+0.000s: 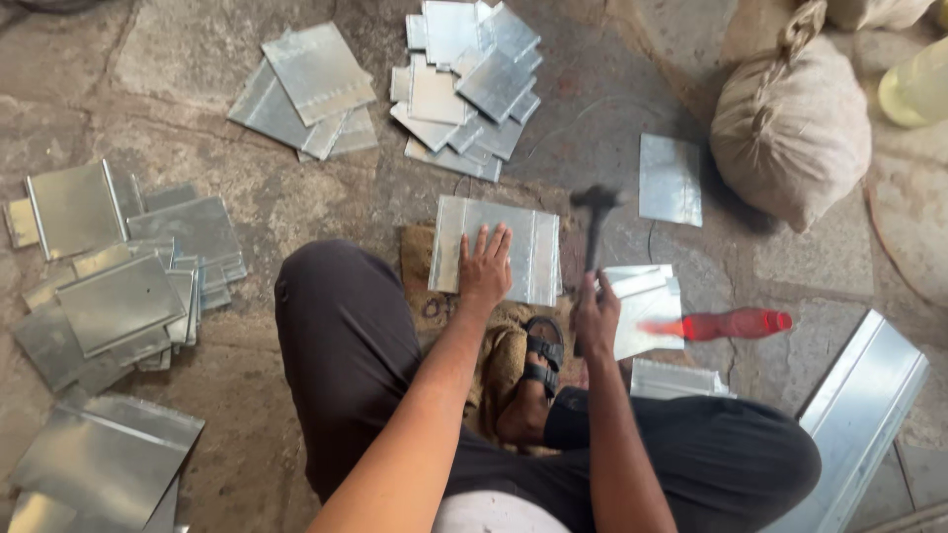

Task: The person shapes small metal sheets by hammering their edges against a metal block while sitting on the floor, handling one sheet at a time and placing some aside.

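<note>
My left hand (484, 271) lay flat, fingers (491, 247) spread, pinning the folded metal sheet (499, 249) to the floor (296, 197) just ahead of my knee. My right hand (595, 314) was closed round the hammer (593, 222), its head raised and blurred just right of the sheet (mid-swing, I judged). The step was hammering the seam flat; the next blow needed to land clear of my fingertips. Beyond them lay a pile of cut sheets (466, 89).
</note>
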Tool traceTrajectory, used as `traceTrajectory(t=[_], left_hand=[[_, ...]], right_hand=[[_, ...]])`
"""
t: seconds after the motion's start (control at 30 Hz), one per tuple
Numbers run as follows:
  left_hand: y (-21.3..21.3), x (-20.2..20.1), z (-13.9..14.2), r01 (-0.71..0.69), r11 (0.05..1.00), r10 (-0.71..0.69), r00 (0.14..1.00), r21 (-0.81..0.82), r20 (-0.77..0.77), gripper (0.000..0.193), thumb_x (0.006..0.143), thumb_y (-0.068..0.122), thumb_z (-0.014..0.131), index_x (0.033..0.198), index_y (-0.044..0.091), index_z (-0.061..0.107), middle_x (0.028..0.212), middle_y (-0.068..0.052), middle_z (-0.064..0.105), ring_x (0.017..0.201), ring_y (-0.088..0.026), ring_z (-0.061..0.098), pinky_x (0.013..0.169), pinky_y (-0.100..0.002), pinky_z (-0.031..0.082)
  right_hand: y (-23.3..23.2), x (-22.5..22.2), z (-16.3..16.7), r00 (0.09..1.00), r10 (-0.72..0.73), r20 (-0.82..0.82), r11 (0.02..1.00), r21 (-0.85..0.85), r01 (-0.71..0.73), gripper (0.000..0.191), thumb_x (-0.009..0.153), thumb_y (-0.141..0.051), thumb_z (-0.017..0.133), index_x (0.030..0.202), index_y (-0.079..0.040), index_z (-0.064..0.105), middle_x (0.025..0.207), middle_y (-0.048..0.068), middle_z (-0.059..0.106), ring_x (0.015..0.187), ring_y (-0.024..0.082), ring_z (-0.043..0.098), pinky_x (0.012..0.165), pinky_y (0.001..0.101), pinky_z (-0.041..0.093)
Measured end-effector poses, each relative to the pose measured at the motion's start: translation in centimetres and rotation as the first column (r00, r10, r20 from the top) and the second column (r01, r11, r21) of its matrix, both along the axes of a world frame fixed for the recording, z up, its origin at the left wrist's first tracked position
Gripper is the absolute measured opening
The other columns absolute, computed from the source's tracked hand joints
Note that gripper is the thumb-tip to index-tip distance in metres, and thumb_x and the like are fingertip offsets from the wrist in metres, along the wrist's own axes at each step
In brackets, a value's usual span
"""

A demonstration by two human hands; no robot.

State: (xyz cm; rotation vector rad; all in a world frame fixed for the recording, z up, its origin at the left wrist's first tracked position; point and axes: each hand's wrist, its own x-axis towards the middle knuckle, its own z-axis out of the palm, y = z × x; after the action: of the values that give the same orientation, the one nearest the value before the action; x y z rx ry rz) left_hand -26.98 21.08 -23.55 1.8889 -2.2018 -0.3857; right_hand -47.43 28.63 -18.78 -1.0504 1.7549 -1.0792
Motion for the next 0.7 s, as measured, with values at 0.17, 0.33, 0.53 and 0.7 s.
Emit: traceTrajectory(t=[0.17, 0.33, 0.53, 0.7], left_hand=[[0.4, -2.6, -2.2, 0.053, 0.997, -0.055, 0.997, 0.054, 0.044, 0.062, 0.103, 0.031, 0.043, 0.162, 0.024, 0.025, 0.17, 0.004, 0.021, 0.156, -0.025, 0.021, 0.127, -0.053, 0.01], [0.0, -4.3, -3.0, 0.057, 0.997, -0.06, 0.997, 0.054, 0.056, 0.061, 0.104, 0.029, 0.04, 0.163, 0.025, 0.023, 0.17, 0.005, 0.02, 0.155, -0.025, 0.022, 0.127, -0.051, 0.01], [-0.5, -6.1, -4.9, 0.057, 0.998, -0.059, 0.996, 0.038, 0.063, 0.059, 0.106, 0.031, 0.041, 0.162, 0.024, 0.025, 0.171, 0.005, 0.023, 0.156, -0.025, 0.023, 0.129, -0.051, 0.011], [-0.9, -6.2, -4.6, 0.058, 0.995, -0.06, 0.998, 0.087, 0.011, 0.058, 0.105, 0.029, 0.04, 0.162, 0.024, 0.026, 0.17, 0.005, 0.022, 0.157, -0.024, 0.022, 0.129, -0.051, 0.01]], right_hand=[[0.2, -2.3, -2.4, 0.982, 0.01, -0.186, 0.901, -0.424, -0.09, 0.043, 0.112, -0.031, 0.048, 0.142, -0.002, 0.054, 0.068, 0.0, 0.053, 0.053, 0.007, 0.048, 0.043, 0.022, 0.035], [-1.6, -5.4, -1.6, 0.915, 0.205, -0.348, 0.977, 0.12, -0.174, 0.046, 0.109, -0.031, 0.054, 0.147, -0.006, 0.056, 0.072, -0.001, 0.059, 0.054, 0.008, 0.052, 0.044, 0.023, 0.041], [-1.9, -5.7, -3.0, 1.0, 0.009, -0.015, 0.929, -0.37, -0.014, 0.051, 0.11, -0.033, 0.05, 0.15, -0.001, 0.05, 0.072, -0.001, 0.05, 0.057, 0.007, 0.046, 0.046, 0.0227, 0.037], [-3.1, -6.9, -4.6, 0.879, 0.204, -0.43, 0.975, 0.008, -0.222, 0.038, 0.116, -0.032, 0.055, 0.139, -0.003, 0.065, 0.086, 0.0, 0.062, 0.072, 0.007, 0.056, 0.061, 0.0229, 0.045]])
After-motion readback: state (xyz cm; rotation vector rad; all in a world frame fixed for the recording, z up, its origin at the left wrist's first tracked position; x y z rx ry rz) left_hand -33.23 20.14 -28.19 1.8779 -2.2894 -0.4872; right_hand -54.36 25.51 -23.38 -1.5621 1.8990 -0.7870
